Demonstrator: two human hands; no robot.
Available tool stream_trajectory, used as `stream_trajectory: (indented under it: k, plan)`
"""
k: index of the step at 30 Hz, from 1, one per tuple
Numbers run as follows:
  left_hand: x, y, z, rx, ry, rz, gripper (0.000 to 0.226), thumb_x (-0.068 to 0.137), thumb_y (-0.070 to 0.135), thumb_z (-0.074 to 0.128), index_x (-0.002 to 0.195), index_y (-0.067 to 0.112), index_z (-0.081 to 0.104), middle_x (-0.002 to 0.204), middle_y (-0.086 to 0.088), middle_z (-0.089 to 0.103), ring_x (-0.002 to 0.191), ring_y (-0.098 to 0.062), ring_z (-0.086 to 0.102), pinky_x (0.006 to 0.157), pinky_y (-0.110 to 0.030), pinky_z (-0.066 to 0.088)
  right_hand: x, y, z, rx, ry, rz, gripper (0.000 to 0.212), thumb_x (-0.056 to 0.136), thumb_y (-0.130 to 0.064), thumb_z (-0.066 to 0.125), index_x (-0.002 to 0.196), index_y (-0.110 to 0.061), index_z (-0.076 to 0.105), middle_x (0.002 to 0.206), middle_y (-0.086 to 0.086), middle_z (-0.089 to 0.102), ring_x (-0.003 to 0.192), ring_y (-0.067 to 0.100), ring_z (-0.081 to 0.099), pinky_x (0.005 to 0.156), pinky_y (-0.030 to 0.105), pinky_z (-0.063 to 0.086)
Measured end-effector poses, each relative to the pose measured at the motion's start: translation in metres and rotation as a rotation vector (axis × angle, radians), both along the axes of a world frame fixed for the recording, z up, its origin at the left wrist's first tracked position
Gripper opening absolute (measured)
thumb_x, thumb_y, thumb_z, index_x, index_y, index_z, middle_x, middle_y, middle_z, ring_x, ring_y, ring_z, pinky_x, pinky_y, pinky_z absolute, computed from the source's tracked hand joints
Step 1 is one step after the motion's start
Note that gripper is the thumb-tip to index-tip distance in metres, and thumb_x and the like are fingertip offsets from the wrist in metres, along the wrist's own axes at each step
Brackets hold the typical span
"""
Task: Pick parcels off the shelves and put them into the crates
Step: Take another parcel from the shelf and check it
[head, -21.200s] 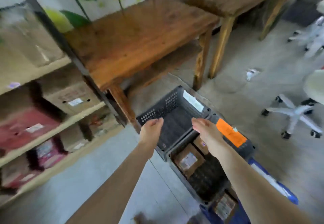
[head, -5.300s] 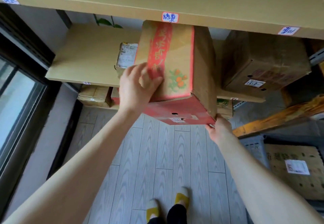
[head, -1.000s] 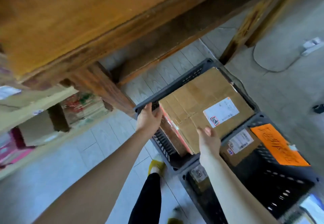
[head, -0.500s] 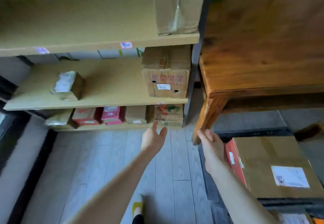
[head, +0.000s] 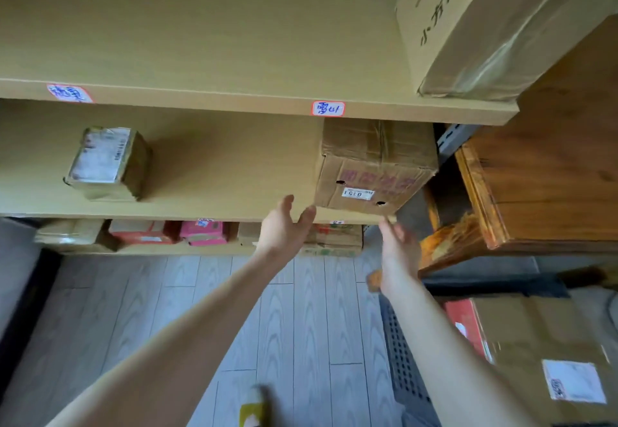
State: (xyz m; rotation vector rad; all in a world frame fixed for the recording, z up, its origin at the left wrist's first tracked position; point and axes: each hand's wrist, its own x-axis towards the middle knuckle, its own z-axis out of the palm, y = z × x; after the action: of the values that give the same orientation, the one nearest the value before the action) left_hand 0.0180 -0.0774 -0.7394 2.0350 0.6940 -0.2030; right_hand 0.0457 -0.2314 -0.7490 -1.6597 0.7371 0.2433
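A brown cardboard box with faded red print and a white label (head: pixel 374 165) sits at the right end of the middle shelf (head: pixel 207 175). My left hand (head: pixel 284 229) reaches up just below and left of it, fingers spread and empty. My right hand (head: pixel 398 246) is raised under the box's lower right corner, fingers straight, holding nothing. At the lower right a dark grey crate (head: pixel 401 366) holds a large brown and red box with a white label (head: pixel 548 353). A small taped parcel (head: pixel 107 162) lies at the left of the middle shelf.
A big carton (head: pixel 485 25) stands on the top shelf at the right. Several small red and brown parcels (head: pixel 200 232) line the bottom shelf. A wooden table (head: pixel 551 175) stands right of the shelving, above the crate. Grey plank floor lies below.
Both hands have risen from floor level toward the labelled box on the middle shelf, and my view has moved closer to the shelves. One second ago they were at the crate with the large box.
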Motion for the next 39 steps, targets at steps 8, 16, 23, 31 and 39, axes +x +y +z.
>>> stream_trajectory:
  k: [8,16,23,31,39]
  plan:
    - [0.085,-0.006,0.006,-0.11,-0.099,0.061,0.07,0.093,0.047,0.044,0.145,0.005,0.024,0.146,-0.012,0.041,0.133,-0.026,0.042,0.099,-0.027,0.036,0.094,-0.021,0.011,0.033,-0.05,-0.09,0.049,0.083,-0.044,0.062,0.121,-0.016,0.049,0.115,0.0,0.05,0.102,0.015,0.045,0.087,0.029,0.034]
    - [0.091,-0.009,-0.005,-0.381,-0.223,0.23,0.032,0.098,0.038,0.037,0.122,0.022,0.051,0.113,0.0,0.057,0.11,-0.02,0.051,0.086,-0.022,0.032,0.102,-0.01,0.004,0.067,-0.035,-0.015,0.058,0.082,-0.05,0.061,0.129,-0.02,0.044,0.12,-0.003,0.052,0.107,0.014,0.048,0.09,0.028,0.033]
    - [0.02,0.035,0.001,-0.284,-0.288,0.362,0.031,0.098,0.04,0.036,0.115,0.019,0.052,0.105,0.006,0.053,0.102,-0.011,0.047,0.089,-0.024,0.033,0.048,0.04,0.011,0.141,0.04,0.105,0.044,0.083,-0.046,0.061,0.118,-0.023,0.048,0.118,-0.004,0.054,0.104,0.015,0.05,0.097,0.03,0.038]
    - [-0.074,0.083,0.025,-0.095,-0.408,0.459,0.049,0.096,0.045,0.035,0.139,0.022,0.041,0.145,0.004,0.044,0.136,-0.009,0.036,0.115,-0.033,0.027,-0.019,0.097,-0.002,0.458,0.234,0.182,0.053,0.087,-0.043,0.057,0.131,-0.019,0.042,0.136,0.0,0.045,0.127,0.017,0.043,0.109,0.031,0.035]
    - [-0.068,0.073,0.017,0.415,-0.413,0.083,0.052,0.087,0.046,0.033,0.119,0.02,0.065,0.119,-0.007,0.061,0.108,-0.029,0.058,0.093,-0.054,0.041,-0.014,0.081,-0.012,0.004,0.105,0.163,0.038,0.093,-0.031,0.048,0.13,-0.02,0.047,0.132,0.007,0.053,0.117,0.028,0.052,0.101,0.042,0.04]
